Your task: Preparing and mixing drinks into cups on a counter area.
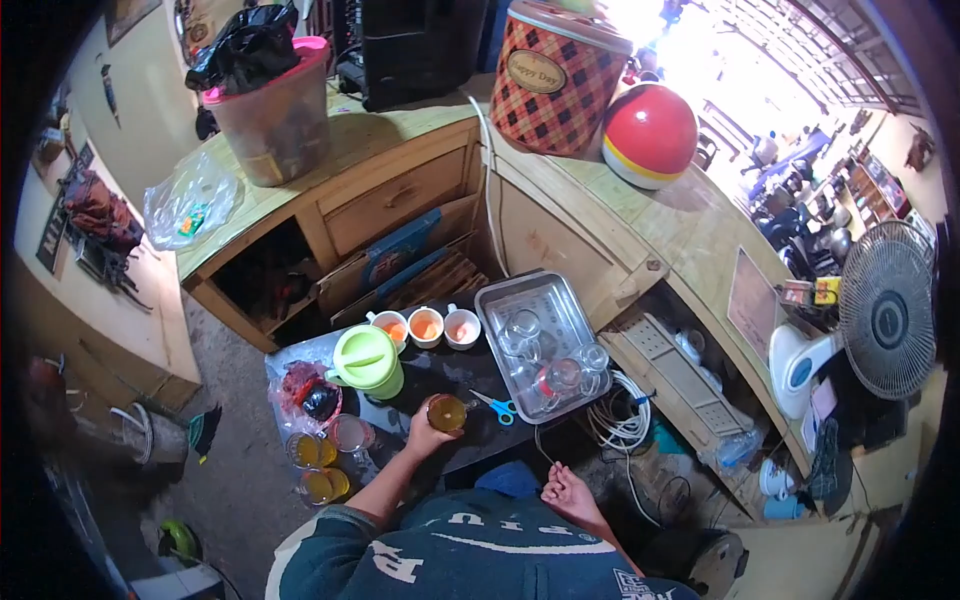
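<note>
My left hand [432, 436] is wrapped round a glass mug [447, 413] of brownish-yellow drink, held over the dark low table [420, 378]. My right hand [568, 492] is closed at the table's near edge, its fingers pinching a thin, slender rod [542, 445] that points up toward the tray; its exact kind is too small to tell. Blue-handled scissors [500, 408] lie just right of the mug. On the left stand a light green lidded pitcher [366, 362], a glass mug with pale contents [351, 434] and two mugs of yellowish drink, one behind [311, 450] and one nearer [324, 486].
A metal tray [490, 300] with several upturned-looking clear glasses [565, 375] sits at the right. Three white cups [426, 326] with orange-pink contents line the back. Plastic bags [305, 388] lie at the left. Coiled white cable [622, 420] hangs beside the tray; wooden counters [400, 150] surround the table.
</note>
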Demonstrator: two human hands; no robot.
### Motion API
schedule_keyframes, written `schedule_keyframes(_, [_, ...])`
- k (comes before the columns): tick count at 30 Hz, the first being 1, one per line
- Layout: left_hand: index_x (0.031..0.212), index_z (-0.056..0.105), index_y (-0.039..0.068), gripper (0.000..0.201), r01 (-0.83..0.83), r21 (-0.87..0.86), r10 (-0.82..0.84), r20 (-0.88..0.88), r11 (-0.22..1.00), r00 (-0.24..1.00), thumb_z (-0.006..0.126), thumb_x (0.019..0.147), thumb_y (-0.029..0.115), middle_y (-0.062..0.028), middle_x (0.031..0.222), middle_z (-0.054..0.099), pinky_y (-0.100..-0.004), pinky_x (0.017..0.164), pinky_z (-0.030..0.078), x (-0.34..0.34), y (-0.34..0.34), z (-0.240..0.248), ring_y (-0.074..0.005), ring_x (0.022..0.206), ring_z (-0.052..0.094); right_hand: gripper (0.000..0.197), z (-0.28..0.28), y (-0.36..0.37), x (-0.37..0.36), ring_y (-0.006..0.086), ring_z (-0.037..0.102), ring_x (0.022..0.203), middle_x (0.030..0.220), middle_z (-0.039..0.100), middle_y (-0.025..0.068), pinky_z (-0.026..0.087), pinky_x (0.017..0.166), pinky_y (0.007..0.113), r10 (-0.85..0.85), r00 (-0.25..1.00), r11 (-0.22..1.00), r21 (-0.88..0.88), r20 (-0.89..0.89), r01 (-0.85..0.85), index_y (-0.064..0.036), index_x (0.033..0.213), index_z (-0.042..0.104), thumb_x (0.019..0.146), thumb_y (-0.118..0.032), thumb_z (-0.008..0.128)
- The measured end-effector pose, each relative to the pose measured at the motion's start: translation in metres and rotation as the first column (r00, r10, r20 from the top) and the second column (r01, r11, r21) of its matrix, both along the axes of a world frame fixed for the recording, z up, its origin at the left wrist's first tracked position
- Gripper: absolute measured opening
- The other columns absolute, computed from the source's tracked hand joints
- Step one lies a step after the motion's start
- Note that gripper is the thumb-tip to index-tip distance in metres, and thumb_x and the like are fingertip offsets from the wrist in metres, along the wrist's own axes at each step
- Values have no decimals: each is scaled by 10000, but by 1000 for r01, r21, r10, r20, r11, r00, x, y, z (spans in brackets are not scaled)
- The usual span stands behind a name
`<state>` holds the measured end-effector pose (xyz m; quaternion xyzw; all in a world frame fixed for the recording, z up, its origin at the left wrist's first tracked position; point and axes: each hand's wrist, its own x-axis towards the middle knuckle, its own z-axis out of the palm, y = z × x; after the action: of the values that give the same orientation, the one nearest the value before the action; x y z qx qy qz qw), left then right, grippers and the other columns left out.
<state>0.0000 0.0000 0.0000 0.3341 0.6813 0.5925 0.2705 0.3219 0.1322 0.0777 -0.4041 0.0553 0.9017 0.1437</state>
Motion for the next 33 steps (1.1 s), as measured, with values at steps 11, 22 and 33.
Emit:
schedule_keyframes(11, [1172,554,56,701,-336,-87,332,-57,938,942,897,575,189,-79,1105,635,-348,915,488,37,12,21,-212,1023,621,156,27,70,-38,103,461,667,955,640,-21,366,627,266,290,952,956,-10,-99,-293,-135,1070,656,929,-168,597])
schedule_keyframes(22, [1155,568,54,667,-513,-92,513,-23,854,858,885,580,175,-86,1088,632,-347,912,480,75,-49,11,-222,1030,616,183,23,106,-49,85,454,655,966,631,-41,354,606,251,419,903,907,7,-95,-420,-150,1098,650,925,-113,602])
schedule_keyframes(33, [1148,570,40,689,-671,-198,657,-140,714,741,901,568,211,-70,1125,631,-337,919,485,75,-125,27,-191,1035,618,180,6,112,-87,88,442,656,931,634,-41,349,587,247,613,786,785,169,-76,-596,-170,1097,652,938,-111,590])
